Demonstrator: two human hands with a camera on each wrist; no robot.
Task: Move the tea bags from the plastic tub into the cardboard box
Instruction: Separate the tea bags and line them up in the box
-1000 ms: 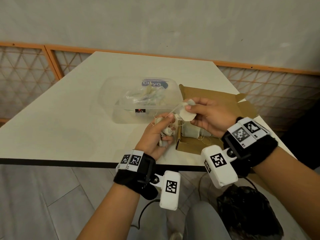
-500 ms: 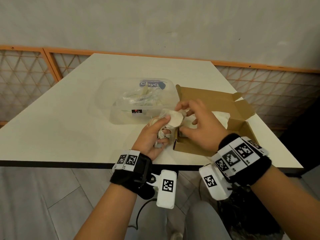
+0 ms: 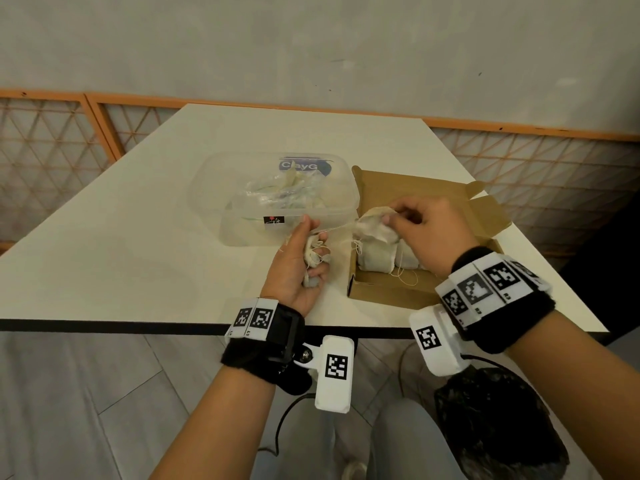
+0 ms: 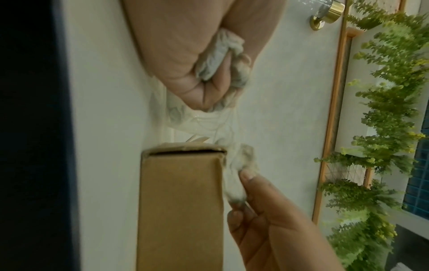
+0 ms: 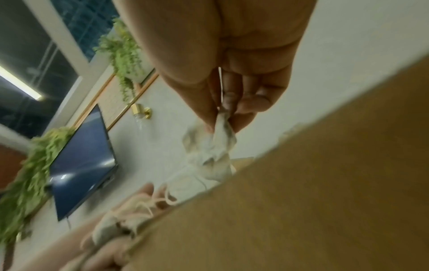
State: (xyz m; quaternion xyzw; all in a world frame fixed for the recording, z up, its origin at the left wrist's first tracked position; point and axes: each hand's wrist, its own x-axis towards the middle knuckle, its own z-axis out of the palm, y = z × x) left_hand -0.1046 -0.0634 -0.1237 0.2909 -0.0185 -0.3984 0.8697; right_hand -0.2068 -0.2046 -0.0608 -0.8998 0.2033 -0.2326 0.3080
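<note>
Head view: two hands, both gripping tea bags [image 3: 375,227].

The left hand [image 3: 298,263] is palm-up, its fingers curled around a clump of tea bags [image 3: 313,256]. The right hand [image 3: 431,233] is palm-down, thumb and fingers pinching one tea bag [image 3: 375,226]. Both wrists wear black bands.

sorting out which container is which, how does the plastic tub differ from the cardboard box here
The tub is clear plastic, so its loose tea bags show through the wall; the box is opaque brown cardboard. The tub has rounded corners and no lid on it; the box is square-edged with flaps folded open. The tub's bags lie in a jumble; the box's sit side by side. Both stand open on the white table, next to each other.
</note>
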